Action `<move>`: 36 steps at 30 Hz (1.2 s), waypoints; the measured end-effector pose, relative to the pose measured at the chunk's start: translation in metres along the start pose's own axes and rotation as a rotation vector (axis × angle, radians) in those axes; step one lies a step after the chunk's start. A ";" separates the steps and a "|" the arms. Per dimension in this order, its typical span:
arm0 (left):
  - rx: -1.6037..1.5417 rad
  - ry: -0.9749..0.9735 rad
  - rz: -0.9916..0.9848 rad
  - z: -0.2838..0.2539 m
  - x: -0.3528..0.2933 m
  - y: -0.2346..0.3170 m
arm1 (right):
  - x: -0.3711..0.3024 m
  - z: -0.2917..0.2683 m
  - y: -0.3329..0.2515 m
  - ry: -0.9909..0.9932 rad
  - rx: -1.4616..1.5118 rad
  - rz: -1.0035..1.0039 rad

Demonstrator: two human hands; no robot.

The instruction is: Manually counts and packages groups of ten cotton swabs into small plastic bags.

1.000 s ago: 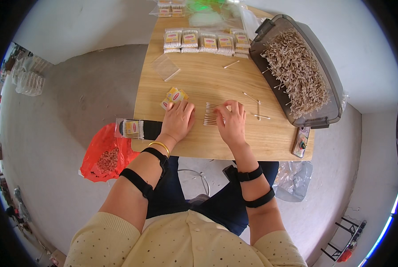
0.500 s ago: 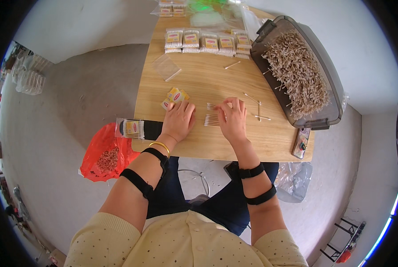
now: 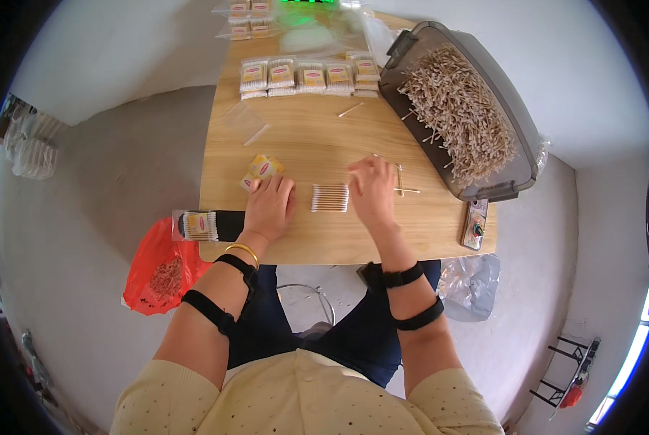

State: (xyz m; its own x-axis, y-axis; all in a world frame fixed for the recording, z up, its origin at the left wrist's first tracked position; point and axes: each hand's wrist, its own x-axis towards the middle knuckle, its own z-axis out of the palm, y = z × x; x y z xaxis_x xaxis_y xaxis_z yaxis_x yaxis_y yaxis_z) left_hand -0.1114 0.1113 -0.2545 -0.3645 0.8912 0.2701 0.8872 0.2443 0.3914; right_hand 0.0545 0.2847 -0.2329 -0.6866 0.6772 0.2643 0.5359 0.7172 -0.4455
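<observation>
A neat row of cotton swabs (image 3: 330,198) lies on the wooden table between my hands. To the left of it, my left hand (image 3: 270,209) rests on the tabletop, fingers forward, their tips beside a few yellow-and-white cards (image 3: 262,168). My right hand (image 3: 373,194) is just right of the row, fingers bent and apart, with nothing visible in them. Beyond and beside its fingers lie a few loose swabs (image 3: 408,191), partly covered by the hand. A clear empty zip bag (image 3: 245,123) lies farther off on the left.
Packed swab bags (image 3: 311,77) line the far side. At right stands a grey bin (image 3: 516,119) heaped with swabs; a phone (image 3: 474,225) lies below it. A filled bag (image 3: 199,225) sits on a black object at the left edge, above a red plastic bag (image 3: 139,279).
The swabs, earlier in two groups partly under my right hand, now form one row. My right hand has moved off them to the right. The whole view has shifted slightly.
</observation>
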 end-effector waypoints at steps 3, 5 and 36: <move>-0.011 -0.022 -0.003 -0.001 0.001 0.000 | 0.017 -0.015 0.036 0.111 -0.207 0.187; -0.004 -0.011 0.004 0.004 0.002 -0.001 | 0.022 -0.018 0.056 0.073 -0.237 0.253; 0.101 -0.163 0.069 0.030 -0.007 0.044 | -0.057 0.024 -0.007 -0.192 -0.175 -0.141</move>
State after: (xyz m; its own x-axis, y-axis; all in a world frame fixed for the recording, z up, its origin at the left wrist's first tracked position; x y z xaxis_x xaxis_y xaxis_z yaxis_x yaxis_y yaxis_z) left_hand -0.0613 0.1273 -0.2659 -0.2589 0.9551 0.1438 0.9353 0.2107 0.2843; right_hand 0.0783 0.2367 -0.2655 -0.8319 0.5372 0.1395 0.4935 0.8309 -0.2570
